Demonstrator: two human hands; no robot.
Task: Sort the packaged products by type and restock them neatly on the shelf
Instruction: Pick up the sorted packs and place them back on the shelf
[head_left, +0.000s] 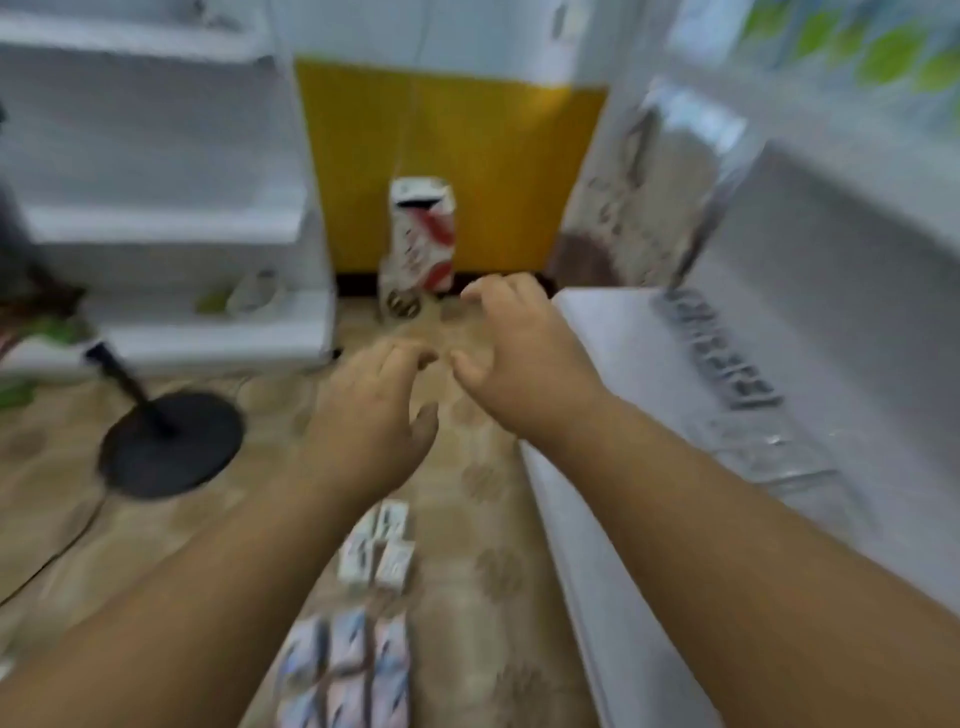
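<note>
Mid-frame above floor | both my hands empty: left hand (369, 415) and right hand (511, 353) loosely curled | carton (423, 234) upright, straight ahead toward upper centre, right hand nearer

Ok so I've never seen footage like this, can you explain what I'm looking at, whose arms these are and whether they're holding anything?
This is one blurry picture from a camera worn on a person's head, looking forward and down. The two bare arms are that person's own. The left hand and right hand reach forward over the floor with loosely curled fingers, holding nothing. Below them, small packaged products lie in rows on the floor. A white shelf runs along the right, another shelf unit stands on the left, and a red-and-white carton stands against the yellow wall.
</note>
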